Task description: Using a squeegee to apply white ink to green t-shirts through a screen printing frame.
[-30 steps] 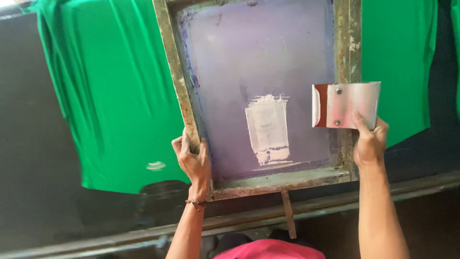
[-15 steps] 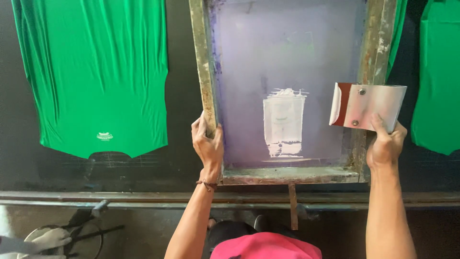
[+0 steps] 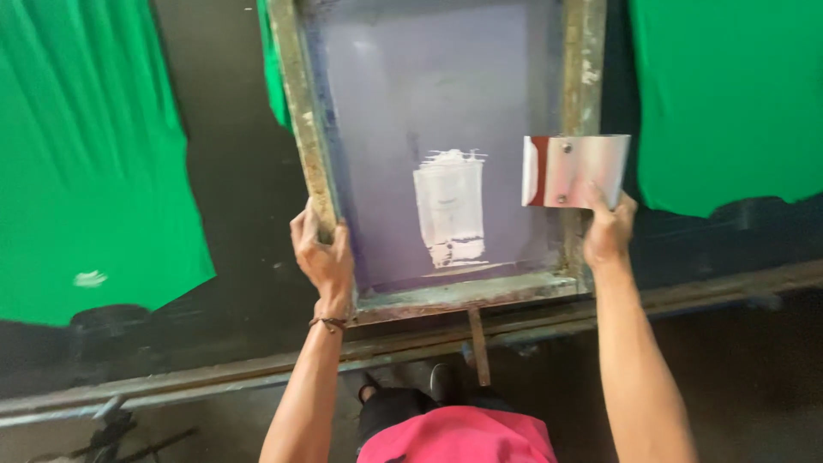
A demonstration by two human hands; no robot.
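Dark and long, the table (image 3: 240, 197) runs across the head view with green shirts laid flat on it, one (image 3: 86, 171) off to my left and another (image 3: 729, 94) to my right. Between them sits the printing frame (image 3: 302, 129), its mesh carrying a white patch of ink (image 3: 450, 206) near the lower middle. My left hand (image 3: 321, 257) has its fingers wrapped tight round the frame's left rail, and my right hand (image 3: 607, 227) grips the scraper (image 3: 574, 170) by its lower edge, blade held above the right rail. I judge the left shirt done, since it bears a small white mark (image 3: 90, 278); the right one shows none. Bare table lies either side of the frame, and a metal rail (image 3: 214, 381) bounds the near edge.
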